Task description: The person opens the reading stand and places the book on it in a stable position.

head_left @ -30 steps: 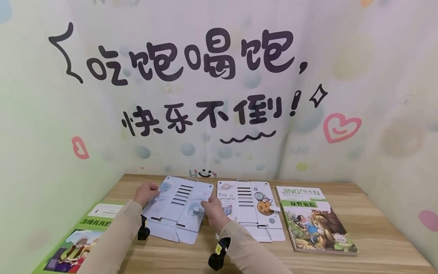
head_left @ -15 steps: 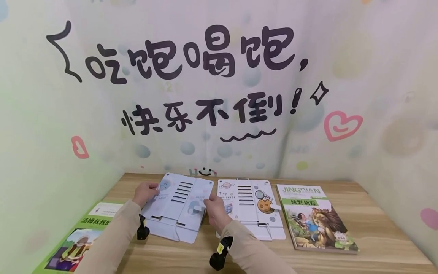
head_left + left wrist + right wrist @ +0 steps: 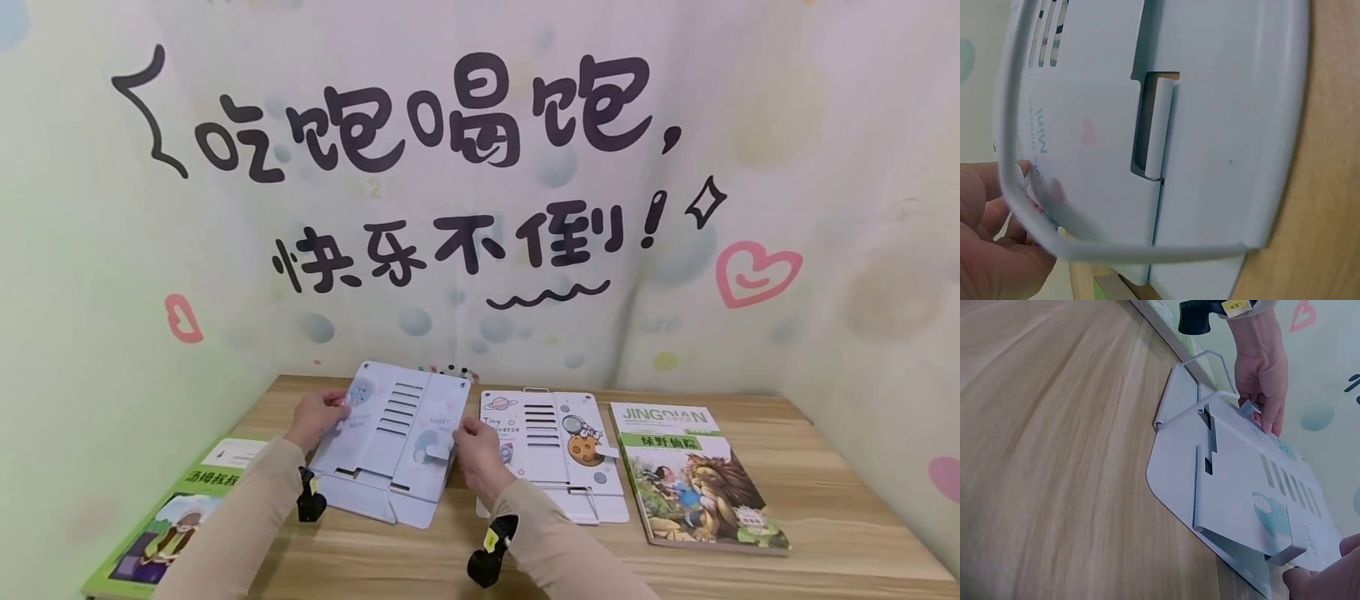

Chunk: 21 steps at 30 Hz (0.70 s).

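A white book stand (image 3: 408, 417) with pale dinosaur prints and a row of slots leans back on the table, its slotted panel raised from the base. My left hand (image 3: 318, 419) pinches the panel's left edge. On the opposite edge, beside a small white page clip (image 3: 438, 452), my right hand (image 3: 482, 458) grips with thumb and fingers. Up close in the left wrist view, a white wire bar (image 3: 1147, 253) spans the stand's front. The right wrist view shows a gap between the panel and the base plate (image 3: 1169, 456). What supports the panel behind is hidden.
A second white stand (image 3: 551, 467) with space prints lies flat just right of my right hand. Beyond it lies a book with a lion cover (image 3: 705, 492). A green-edged book (image 3: 176, 533) sits at the left, partly behind my left forearm. A printed curtain (image 3: 450, 333) hangs behind the table.
The dinosaur stand's panel has tilted upward, its top edge now higher. The wire loop seen behind that edge earlier is hidden now. Both hands have kept their hold and risen slightly.
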Tool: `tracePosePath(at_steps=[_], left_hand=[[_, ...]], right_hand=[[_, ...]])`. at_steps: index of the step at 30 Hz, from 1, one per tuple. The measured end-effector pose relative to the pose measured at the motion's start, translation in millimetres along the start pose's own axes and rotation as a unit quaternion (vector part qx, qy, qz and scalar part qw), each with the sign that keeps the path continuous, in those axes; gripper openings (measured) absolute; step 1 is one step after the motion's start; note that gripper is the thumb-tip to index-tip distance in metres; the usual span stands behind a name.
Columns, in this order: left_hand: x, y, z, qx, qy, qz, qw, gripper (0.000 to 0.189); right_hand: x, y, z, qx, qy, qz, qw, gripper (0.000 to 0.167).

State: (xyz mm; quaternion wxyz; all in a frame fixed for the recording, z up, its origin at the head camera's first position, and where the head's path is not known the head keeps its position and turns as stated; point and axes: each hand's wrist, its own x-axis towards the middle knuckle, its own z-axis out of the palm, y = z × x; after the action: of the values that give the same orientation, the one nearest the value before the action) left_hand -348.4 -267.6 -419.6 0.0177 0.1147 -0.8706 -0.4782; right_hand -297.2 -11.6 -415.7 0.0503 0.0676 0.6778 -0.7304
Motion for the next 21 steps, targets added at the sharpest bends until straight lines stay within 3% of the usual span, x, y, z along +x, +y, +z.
tracePosePath(at_steps=[4, 11, 21], left_hand=[[-0.8, 0.9, -1.7, -0.018, 0.003, 0.000, 0.9998, 0.043], [-3.5, 3.0, -8.8, -0.047, 0.016, 0.035, 0.9982, 0.040], [-7.3, 6.3, -17.8, -0.074, 0.014, 0.036, 0.9965, 0.039]], right_hand=[[1.0, 1.1, -0.6, 0.013, 0.003, -0.007, 0.9999, 0.043], [4.1, 2.2, 0.2, 0.047, 0.008, -0.021, 0.9986, 0.035], [1.7, 0.5, 0.7, 0.043, 0.010, -0.029, 0.9986, 0.027]])
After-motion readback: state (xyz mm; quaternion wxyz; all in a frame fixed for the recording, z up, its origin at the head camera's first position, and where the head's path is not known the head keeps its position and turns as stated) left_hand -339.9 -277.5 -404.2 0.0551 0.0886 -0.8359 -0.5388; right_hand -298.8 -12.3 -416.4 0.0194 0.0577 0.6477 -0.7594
